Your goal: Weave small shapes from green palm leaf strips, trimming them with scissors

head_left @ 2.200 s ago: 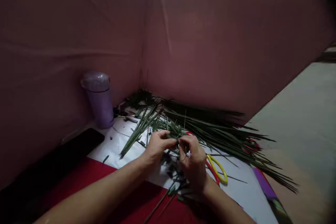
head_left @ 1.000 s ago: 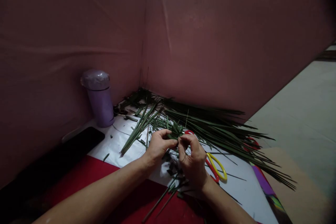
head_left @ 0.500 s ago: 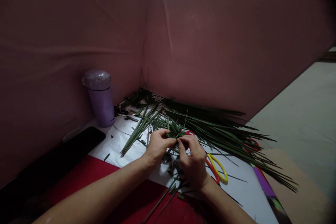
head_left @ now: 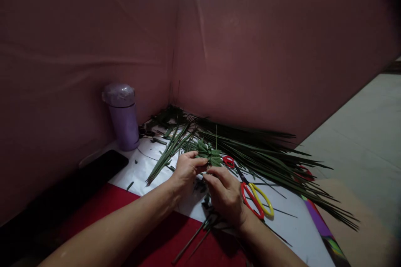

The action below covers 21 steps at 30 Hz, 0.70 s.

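My left hand (head_left: 187,170) is closed in a pinch on a small folded green leaf piece (head_left: 207,153), held just above the white sheet (head_left: 147,164). My right hand (head_left: 226,194) is closed beside it, fingertips meeting the same leaf piece from below; thin leaf strips (head_left: 200,233) trail down from under it towards me. Right of my right hand lie scissors with one red and one yellow handle (head_left: 257,199). A small red-handled pair (head_left: 229,161) lies just behind my fingers.
A long heap of green palm leaves (head_left: 266,156) runs along the pink cloth partition (head_left: 250,50). A lilac flask (head_left: 123,117) stands at the left by the wall, with a black flat object (head_left: 103,167) near it. Red cloth (head_left: 150,238) covers the near side.
Both hands have shifted slightly, with my right hand dropping lower and turning under the leaf piece. The small red scissor handles now show behind my fingers.
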### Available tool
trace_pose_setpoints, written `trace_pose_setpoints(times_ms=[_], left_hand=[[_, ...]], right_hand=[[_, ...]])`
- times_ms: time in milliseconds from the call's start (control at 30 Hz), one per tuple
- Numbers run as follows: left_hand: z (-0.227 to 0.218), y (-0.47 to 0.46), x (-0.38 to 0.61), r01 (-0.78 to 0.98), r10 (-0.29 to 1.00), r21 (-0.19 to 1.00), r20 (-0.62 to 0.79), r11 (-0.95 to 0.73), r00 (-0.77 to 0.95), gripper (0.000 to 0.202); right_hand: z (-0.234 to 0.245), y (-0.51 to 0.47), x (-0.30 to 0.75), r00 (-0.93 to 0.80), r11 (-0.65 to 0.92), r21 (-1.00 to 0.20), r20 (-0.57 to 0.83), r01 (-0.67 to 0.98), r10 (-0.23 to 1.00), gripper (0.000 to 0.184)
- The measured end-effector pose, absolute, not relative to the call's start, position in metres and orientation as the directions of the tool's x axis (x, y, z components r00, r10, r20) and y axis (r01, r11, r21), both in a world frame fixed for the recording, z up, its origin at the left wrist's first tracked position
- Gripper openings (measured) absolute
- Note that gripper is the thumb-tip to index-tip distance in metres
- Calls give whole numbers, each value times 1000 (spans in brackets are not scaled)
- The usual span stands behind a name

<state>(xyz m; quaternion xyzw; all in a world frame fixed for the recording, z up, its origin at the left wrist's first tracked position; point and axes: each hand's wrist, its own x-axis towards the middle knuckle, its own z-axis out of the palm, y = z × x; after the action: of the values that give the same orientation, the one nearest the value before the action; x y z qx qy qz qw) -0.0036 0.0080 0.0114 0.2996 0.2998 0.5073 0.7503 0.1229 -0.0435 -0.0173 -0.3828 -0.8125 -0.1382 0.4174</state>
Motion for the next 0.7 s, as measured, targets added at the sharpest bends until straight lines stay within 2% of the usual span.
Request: trace_pose_setpoints(times_ms=[267,533,600,700], left_hand=[[10,9,-6,-561,929,763,-138,321,344,34],[7,13,-5,-579,947,768,-109,273,302,32],[5,15,-5,-577,956,779,-99,246,275,34],[4,19,-5,-590,969,789,-26,171,246,31]], right_hand=[[-32,-42,119,-381,769,-132,809,625,448,40],[-33,-40,120,-451,810,-72,800,582,396,27],[-32,-44,120,-459,821,-72,800,566,387,29],[-29,-49,122,-316,782,-206,831,589,457,33]])
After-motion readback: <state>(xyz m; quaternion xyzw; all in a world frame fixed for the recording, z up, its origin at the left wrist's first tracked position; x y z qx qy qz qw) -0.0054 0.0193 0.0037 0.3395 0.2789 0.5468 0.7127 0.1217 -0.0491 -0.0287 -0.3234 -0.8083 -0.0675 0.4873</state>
